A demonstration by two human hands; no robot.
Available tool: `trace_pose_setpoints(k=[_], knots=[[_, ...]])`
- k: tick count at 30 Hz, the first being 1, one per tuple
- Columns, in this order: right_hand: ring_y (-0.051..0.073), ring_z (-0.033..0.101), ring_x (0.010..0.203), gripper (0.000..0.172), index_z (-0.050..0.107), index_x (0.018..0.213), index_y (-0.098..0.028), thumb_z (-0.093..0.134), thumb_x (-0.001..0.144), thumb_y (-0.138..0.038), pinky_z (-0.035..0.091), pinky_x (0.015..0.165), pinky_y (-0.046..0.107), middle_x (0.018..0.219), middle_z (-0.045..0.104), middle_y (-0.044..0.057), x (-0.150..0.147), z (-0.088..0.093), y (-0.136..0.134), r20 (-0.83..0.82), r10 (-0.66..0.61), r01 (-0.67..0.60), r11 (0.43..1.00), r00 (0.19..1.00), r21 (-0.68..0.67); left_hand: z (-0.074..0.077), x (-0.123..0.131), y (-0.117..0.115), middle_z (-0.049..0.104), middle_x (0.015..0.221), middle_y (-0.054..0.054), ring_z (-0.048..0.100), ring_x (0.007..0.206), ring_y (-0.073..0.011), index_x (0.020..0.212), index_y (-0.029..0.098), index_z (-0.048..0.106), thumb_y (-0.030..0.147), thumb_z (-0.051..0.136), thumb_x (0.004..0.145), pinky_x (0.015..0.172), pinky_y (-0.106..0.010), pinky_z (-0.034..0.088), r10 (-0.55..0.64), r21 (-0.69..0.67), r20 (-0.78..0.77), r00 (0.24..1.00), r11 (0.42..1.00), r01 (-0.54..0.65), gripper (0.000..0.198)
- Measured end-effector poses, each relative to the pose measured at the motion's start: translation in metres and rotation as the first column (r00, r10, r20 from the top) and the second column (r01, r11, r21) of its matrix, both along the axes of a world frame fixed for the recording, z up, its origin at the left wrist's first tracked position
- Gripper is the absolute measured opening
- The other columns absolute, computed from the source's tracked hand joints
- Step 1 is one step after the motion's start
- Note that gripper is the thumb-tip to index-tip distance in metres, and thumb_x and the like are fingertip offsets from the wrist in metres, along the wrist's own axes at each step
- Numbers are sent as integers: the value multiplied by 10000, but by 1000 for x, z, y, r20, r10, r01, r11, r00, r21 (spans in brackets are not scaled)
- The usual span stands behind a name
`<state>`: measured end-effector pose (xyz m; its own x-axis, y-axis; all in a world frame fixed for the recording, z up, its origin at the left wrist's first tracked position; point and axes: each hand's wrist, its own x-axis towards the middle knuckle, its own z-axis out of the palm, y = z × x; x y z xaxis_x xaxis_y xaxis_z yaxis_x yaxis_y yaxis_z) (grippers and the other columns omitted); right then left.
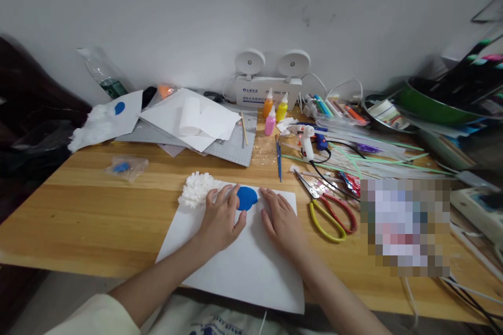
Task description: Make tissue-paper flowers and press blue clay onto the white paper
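A white sheet of paper lies on the wooden table in front of me. My left hand rests flat on the sheet, fingers spread, touching a blue clay blob at its right and a fluffy white lump at its left. Just right of the blob, my right hand lies flat on the paper with its fingers stretched out. Neither hand holds anything.
Scissors with yellow and red handles lie right of the sheet, with a glue gun, paint bottles and brushes behind. White papers on a cutting mat sit at the back. A small bag with blue clay lies at left.
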<state>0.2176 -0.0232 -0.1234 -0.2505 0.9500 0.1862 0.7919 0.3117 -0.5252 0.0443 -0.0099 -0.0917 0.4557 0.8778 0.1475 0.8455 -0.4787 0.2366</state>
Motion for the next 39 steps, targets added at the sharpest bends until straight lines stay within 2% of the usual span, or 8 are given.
trace_pose_setpoints(k=[6, 18, 22, 28, 39], knots=[[216, 338, 1229, 483, 310, 1293, -119, 380, 840, -276, 273, 1020, 438, 1283, 446, 129, 0, 4, -1, 11, 36, -36, 999, 999, -1, -8, 12, 0, 484, 1230, -182, 341, 1184, -278, 1239, 67, 360, 285, 395, 793, 933, -479, 196, -60, 11, 9, 998, 998, 60, 497], [228, 335, 1227, 493, 285, 1303, -138, 366, 835, -269, 262, 1014, 461, 1284, 437, 121, 3, 6, -2, -63, 61, -61, 998, 996, 6, -11, 20, 2, 452, 1255, -204, 326, 1197, -302, 1194, 66, 398, 301, 433, 743, 908, -488, 229, -147, -29, 38, 988, 989, 148, 510], [217, 332, 1228, 474, 307, 1294, -119, 350, 847, -273, 258, 1023, 439, 1276, 447, 118, 2, 5, -3, -50, 53, -53, 999, 997, 6, -13, 23, 1, 413, 1290, -212, 321, 1202, -306, 1188, 29, 412, 303, 433, 730, 937, -479, 224, -156, -41, 52, 986, 987, 158, 534], [202, 326, 1232, 457, 323, 1284, -93, 321, 861, -268, 254, 1031, 417, 1279, 444, 121, 2, 4, -2, -34, 45, -45, 999, 998, -8, -15, 26, -2, 416, 1286, -213, 326, 1198, -312, 1212, -17, 391, 300, 445, 709, 996, -470, 207, -181, -52, 76, 981, 981, 185, 596], [201, 358, 1215, 437, 328, 1280, -131, 321, 859, -246, 284, 1014, 432, 1263, 466, 108, 2, 2, -3, -62, 27, -26, 1000, 998, 16, -12, 22, -9, 421, 1281, -195, 294, 1222, -290, 1247, 12, 340, 256, 457, 694, 1031, -490, 198, -242, -70, 134, 961, 965, 252, 616]])
